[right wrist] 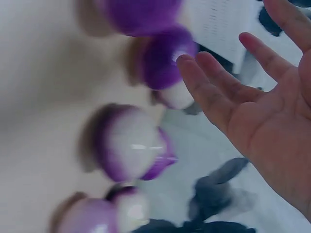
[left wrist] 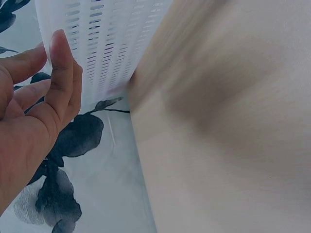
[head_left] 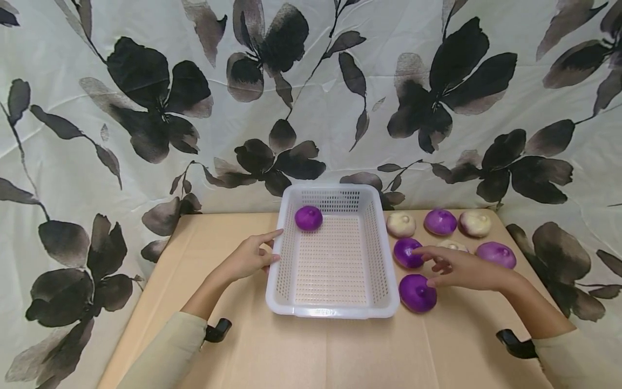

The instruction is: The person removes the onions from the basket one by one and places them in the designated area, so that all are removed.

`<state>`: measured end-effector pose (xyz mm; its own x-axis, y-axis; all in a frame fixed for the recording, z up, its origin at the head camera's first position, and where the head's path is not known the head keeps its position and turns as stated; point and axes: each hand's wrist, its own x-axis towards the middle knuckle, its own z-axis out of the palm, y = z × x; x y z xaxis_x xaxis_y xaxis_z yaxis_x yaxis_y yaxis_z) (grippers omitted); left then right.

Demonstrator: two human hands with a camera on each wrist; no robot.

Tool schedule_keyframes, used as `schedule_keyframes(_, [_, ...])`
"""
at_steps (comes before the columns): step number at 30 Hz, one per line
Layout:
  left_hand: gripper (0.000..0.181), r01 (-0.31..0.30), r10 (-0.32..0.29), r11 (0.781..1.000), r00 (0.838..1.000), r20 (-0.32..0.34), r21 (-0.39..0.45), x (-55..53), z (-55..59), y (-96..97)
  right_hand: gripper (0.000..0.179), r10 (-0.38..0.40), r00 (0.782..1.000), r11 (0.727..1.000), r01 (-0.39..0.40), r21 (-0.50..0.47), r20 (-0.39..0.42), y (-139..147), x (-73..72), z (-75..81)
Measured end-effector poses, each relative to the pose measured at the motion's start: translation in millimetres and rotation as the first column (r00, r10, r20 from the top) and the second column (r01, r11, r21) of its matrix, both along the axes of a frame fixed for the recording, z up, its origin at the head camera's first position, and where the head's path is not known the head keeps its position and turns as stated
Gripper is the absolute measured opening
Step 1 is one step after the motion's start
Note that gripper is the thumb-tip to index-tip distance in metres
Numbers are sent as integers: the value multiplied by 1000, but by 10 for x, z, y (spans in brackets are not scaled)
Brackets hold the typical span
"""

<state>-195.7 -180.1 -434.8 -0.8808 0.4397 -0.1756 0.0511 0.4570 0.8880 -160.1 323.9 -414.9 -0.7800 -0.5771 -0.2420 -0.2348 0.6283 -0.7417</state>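
Observation:
A white perforated plastic basket (head_left: pixel 332 312) stands mid-table with one purple onion (head_left: pixel 308 218) in its far left corner. At its left side my left hand (head_left: pixel 248 258) pinches the rim, thumb and fingers on either side of the edge in the left wrist view. My right hand (head_left: pixel 464 270) hovers with spread, slightly bent fingers just above the onions right of the basket. Its index fingertip overlaps a purple onion (head_left: pixel 407 253), and its thumb is beside a larger purple onion (head_left: pixel 417 294); contact is unclear. A pale onion (head_left: pixel 453 245) is partly hidden behind this hand.
Farther back lie a white onion (head_left: pixel 400 224), a purple onion (head_left: pixel 440 222) and another pale onion (head_left: pixel 475 223). A light purple onion (head_left: pixel 497 254) is near the right edge of the tan table (head_left: pixel 311 351). Floral cloth (head_left: pixel 340 108) hangs behind.

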Motion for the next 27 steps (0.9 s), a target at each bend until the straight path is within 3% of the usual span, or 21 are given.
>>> schedule_keyframes(5, [68, 10, -10, 1000, 1000, 0, 8, -5, -20, -20, 66, 24, 995, 999, -27, -31, -93, -182, -172, 285])
schedule_keyframes(9, [68, 9, -9, 1000, 1000, -7, 12, -2, -19, -27, 63, 42, 993, 997, -49, -62, -111, -435, -380, 416])
schedule_keyframes(14, [68, -2, 2, 1000, 1000, -7, 11, 2, -31, -16, 57, 81, 992, 993, -88, -75, -96, -774, -688, 439])
schedule_keyframes(20, [68, -6, 6, 1000, 1000, -9, 4, 5, -34, -20, 61, 108, 987, 993, -101, 56, -122, -1188, -1019, 439])
schedule_keyframes(27, [70, -12, 12, 1000, 1000, -5, -5, 12, -25, -18, 67, 106, 992, 983, -95, 155, -66, -1624, -1362, 398])
